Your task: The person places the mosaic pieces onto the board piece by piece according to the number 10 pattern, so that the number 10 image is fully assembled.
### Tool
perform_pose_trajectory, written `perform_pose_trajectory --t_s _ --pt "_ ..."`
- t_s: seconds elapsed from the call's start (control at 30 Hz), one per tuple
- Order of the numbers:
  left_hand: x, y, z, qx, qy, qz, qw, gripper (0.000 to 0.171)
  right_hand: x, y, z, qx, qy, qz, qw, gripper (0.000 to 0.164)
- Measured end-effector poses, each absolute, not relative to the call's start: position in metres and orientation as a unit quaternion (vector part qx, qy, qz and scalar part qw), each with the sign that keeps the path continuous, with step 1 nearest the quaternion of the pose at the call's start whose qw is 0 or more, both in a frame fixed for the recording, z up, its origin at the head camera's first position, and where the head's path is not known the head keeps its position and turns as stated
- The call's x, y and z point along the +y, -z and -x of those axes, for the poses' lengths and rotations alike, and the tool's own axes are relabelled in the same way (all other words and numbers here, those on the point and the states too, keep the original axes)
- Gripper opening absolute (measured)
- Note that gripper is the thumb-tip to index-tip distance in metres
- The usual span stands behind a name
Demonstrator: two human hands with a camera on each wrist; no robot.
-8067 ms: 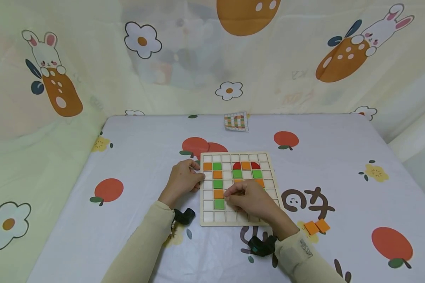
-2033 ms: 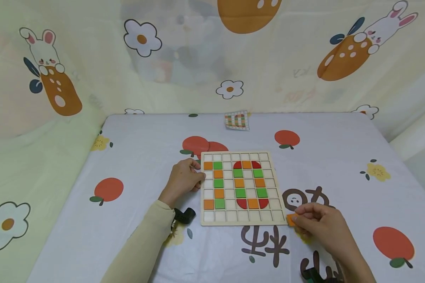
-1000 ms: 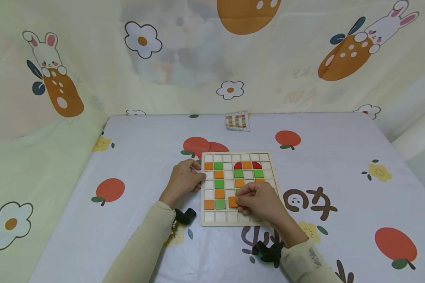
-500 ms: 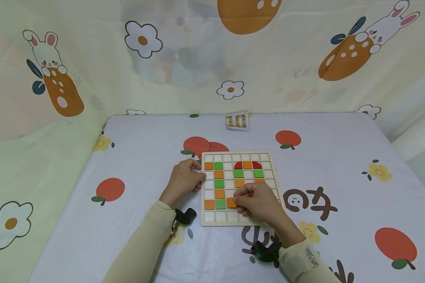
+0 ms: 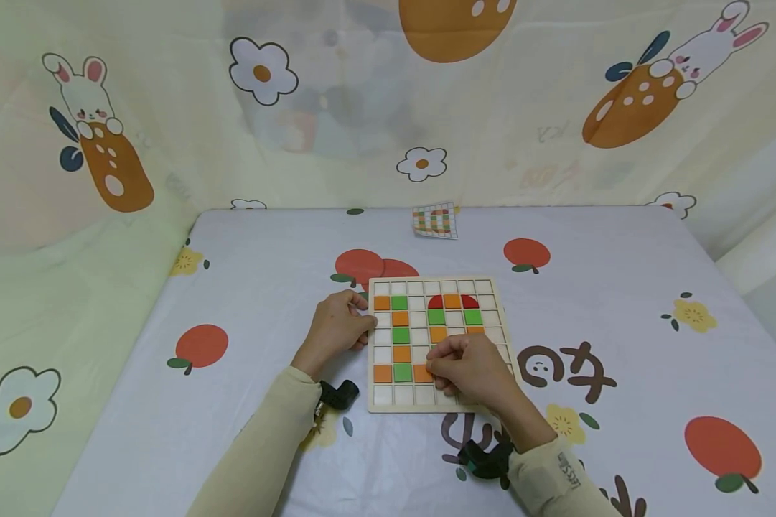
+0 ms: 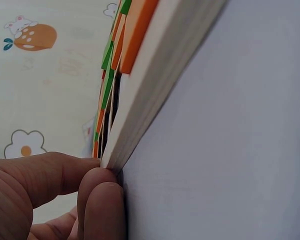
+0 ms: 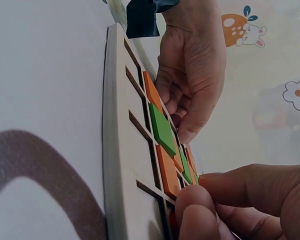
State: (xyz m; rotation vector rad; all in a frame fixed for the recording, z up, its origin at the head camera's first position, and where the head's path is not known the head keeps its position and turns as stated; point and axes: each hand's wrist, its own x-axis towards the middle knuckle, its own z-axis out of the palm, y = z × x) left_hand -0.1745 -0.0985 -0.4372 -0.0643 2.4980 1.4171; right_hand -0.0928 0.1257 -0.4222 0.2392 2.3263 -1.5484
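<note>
A wooden grid board [image 5: 380, 396] lies on the table, partly filled with orange and green square tiles and red rounded ones. At its left edge my left hand [image 5: 336, 327] grips the rim between thumb and fingers, as the left wrist view shows up close. My right hand [image 5: 471, 368] pinches the right edge of an orange tile [image 5: 421, 373], which sits in the cell right of a green tile [image 5: 403, 372]. In the right wrist view, that orange tile [image 7: 167, 170] lies within the board's dividers, with fingertips right at its edge. My right hand hides several lower-right cells in the head view.
A small pattern card [image 5: 435, 221] with a coloured grid stands at the table's far edge. The tablecloth [image 5: 265, 287] carries printed fruit and flowers. A black wrist camera [image 5: 339, 395] sits below my left hand, another [image 5: 487, 459] below my right.
My right hand set one orange tile at the lower left, then brought another from the table's right to the cell beside the green tile, where it settled flat. The left hand stayed put.
</note>
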Motion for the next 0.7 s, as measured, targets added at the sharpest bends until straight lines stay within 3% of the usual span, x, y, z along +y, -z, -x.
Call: perform_pose_trajectory --t_s 0.37,0.5,0.6,0.7 --pt "-0.097 0.438 0.174 0.862 -0.488 0.026 0.136 0.021 0.128 0.424 0.092 0.816 0.548 -0.076 0.169 0.006" --pt "-0.100 0.434 0.176 0.862 -0.482 0.016 0.156 0.020 0.134 0.417 0.093 0.836 0.522 -0.031 0.167 0.010" --pt "-0.107 0.426 0.182 0.879 -0.450 -0.011 0.156 0.021 0.149 0.401 0.101 0.879 0.460 0.019 0.120 0.019" --pt "-0.114 0.413 0.193 0.920 -0.371 -0.068 0.109 0.032 0.172 0.379 0.119 0.928 0.367 0.039 0.055 0.041"
